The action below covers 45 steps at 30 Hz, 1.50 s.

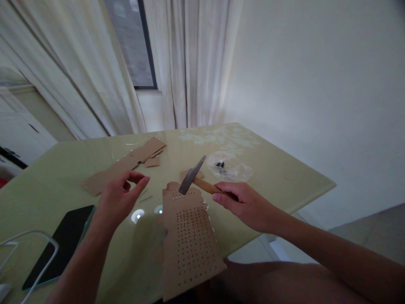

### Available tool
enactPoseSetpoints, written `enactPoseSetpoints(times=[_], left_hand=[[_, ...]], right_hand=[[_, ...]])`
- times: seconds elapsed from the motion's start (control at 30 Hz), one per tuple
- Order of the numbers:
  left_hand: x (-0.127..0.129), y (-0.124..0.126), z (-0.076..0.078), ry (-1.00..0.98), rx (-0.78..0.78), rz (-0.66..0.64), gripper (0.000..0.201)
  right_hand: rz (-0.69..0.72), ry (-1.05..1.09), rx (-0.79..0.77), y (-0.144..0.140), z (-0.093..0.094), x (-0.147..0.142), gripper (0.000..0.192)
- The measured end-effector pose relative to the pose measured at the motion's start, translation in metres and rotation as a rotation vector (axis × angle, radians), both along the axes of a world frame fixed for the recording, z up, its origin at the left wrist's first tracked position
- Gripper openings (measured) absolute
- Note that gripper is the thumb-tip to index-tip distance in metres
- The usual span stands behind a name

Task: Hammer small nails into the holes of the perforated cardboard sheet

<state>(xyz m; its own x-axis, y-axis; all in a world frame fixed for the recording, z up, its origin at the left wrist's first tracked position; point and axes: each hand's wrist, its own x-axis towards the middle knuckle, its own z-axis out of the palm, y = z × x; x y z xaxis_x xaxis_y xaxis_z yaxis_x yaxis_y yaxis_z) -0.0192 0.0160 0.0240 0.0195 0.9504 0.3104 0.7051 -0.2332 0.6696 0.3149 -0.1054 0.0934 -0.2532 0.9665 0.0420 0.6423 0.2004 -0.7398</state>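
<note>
My right hand point(236, 196) is wrapped round the wooden handle of a hammer point(207, 184). Its metal head hangs over the far end of a brown cardboard piece point(193, 236) punched with rows of small holes. A short row of pale dots shows near that end. To the left, above the table, my left hand point(122, 198) has thumb and forefinger brought together in a pinch; whatever they hold, if anything, is too small to make out. Thin, needle-like pieces point(146, 198) lie on the table just right of it.
More cardboard strips point(126, 162) lie at the back left of the pale green table point(268, 169). A clear plastic bag point(236, 169) with small black pieces sits beyond the hammer. At left are a dark tablet point(60, 245) and a white cable point(52, 240).
</note>
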Motion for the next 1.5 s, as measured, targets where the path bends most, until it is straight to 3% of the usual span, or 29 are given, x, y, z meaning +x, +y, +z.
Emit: enactPoseSetpoints(times=[0.13,0.3,0.5,0.7,0.8,0.93,1.03,1.1,1.17,1.23,1.33,1.5], left_hand=[[-0.020,0.013,-0.025,0.375,-0.185,-0.105,0.041],[-0.015,0.009,-0.057,0.525,-0.204,-0.099,0.044],[-0.012,0.008,-0.063,0.515,-0.308,-0.120,0.035],[-0.015,0.005,-0.072,0.541,-0.197,-0.153,0.036],[-0.012,0.007,-0.056,0.436,-0.187,-0.110,0.032],[0.006,0.014,-0.004,0.087,-0.006,-0.136,0.041],[0.033,0.016,0.033,-0.029,0.120,-0.295,0.028],[0.052,0.013,0.046,-0.170,0.097,-0.490,0.021],[0.067,0.010,0.048,-0.257,-0.030,-0.669,0.018],[0.074,0.006,0.043,-0.266,-0.178,-0.769,0.016],[0.072,0.007,0.033,-0.217,-0.306,-0.806,0.014],[0.062,0.011,0.026,-0.160,-0.277,-0.764,0.010]], right_hand=[[-0.032,0.135,-0.085,-0.001,-0.017,0.011,0.039],[-0.071,0.306,-0.158,-0.006,-0.030,0.026,0.041],[-0.137,0.214,-0.083,-0.003,-0.040,0.054,0.042],[-0.140,0.195,-0.011,0.026,-0.039,0.052,0.039],[-0.121,0.203,0.036,0.041,-0.029,0.040,0.038],[-0.104,0.195,0.094,0.051,-0.014,0.027,0.037],[-0.135,0.200,0.104,0.048,-0.006,0.023,0.034],[-0.161,0.221,0.064,0.039,-0.004,0.024,0.033],[-0.204,0.231,0.002,0.027,-0.004,0.028,0.035],[-0.263,0.214,-0.068,0.012,-0.006,0.034,0.038],[-0.318,0.169,-0.135,-0.006,-0.013,0.042,0.040],[-0.287,0.083,-0.192,-0.005,-0.021,0.043,0.042]])
